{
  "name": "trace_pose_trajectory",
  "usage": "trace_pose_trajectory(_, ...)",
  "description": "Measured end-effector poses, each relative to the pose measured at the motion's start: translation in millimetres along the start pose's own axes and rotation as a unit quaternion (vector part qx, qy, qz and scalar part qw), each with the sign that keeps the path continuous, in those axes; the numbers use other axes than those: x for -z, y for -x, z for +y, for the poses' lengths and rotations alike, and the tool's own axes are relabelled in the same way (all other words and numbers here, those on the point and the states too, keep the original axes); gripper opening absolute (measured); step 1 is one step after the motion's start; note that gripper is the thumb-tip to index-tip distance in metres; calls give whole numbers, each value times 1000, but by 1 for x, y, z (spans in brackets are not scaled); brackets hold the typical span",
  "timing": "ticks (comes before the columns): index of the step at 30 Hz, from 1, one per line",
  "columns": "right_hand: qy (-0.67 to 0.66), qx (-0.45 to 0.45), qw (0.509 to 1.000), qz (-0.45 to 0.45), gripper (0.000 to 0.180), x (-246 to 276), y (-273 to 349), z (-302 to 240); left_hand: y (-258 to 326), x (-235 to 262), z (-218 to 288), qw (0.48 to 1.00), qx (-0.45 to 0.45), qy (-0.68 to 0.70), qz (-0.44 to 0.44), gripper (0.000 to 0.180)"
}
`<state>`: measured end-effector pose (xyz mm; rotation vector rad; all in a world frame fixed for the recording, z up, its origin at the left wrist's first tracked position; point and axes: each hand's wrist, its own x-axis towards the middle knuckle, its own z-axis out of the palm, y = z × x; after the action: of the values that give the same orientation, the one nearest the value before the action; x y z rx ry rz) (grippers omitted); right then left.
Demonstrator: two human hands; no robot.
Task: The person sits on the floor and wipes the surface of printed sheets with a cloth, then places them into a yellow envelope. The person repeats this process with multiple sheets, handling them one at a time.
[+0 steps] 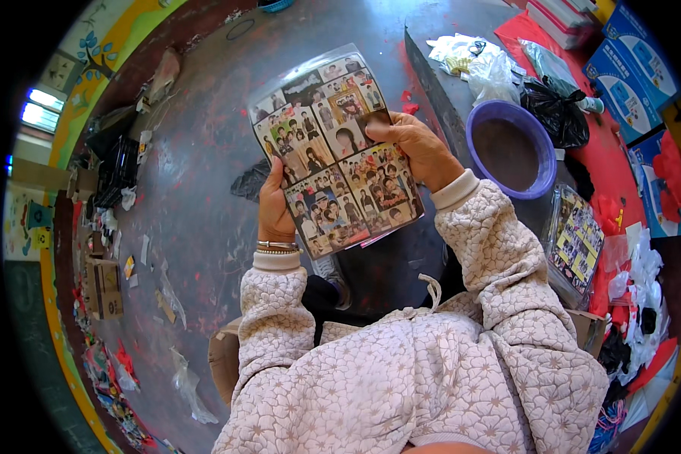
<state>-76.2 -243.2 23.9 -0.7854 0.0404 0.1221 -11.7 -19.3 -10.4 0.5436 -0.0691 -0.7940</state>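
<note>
In front of me I hold up a glossy sheet of photo stickers (333,163), printed with a grid of small pictures of people. Its lower edge shows a bit of pink, so another layer seems to lie behind it. My left hand (277,208) grips the left edge, thumb on the front and the other fingers hidden behind. On the right edge my right hand (422,147) pinches the sheet with its thumb on top. The sheet tilts, its top leaning left. A similar stack of photo sheets in clear wrap (573,242) lies to my right.
A purple basin (512,150) stands right of my right hand. Behind it are a black plastic bag (556,113), white bags (477,64) and blue boxes (632,64). A black crate (117,170) and a cardboard box (104,287) stand at the left wall, among floor litter.
</note>
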Motion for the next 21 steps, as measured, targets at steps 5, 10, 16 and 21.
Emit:
trace_pose_trajectory(5, 7, 8, 995, 97, 13, 8, -5, -5, 2, 1, 3, 998, -36, -40, -43, 41)
trace_pose_trajectory(10, 35, 71, 988, 130, 4, 31, -16, -6, 1, 2, -2, 994, -64, -28, -86, 51)
trace_pose_trajectory(16, -44, 186, 963, 188, 3, 6, -14, -8, 12, -14, -1, 962, -114, 35, -247, 85)
trace_pose_trajectory(21, -64, 193, 963, 174, 3, 14, -17, -6, 4, -24, -28, 975, -95, 174, -105, 68)
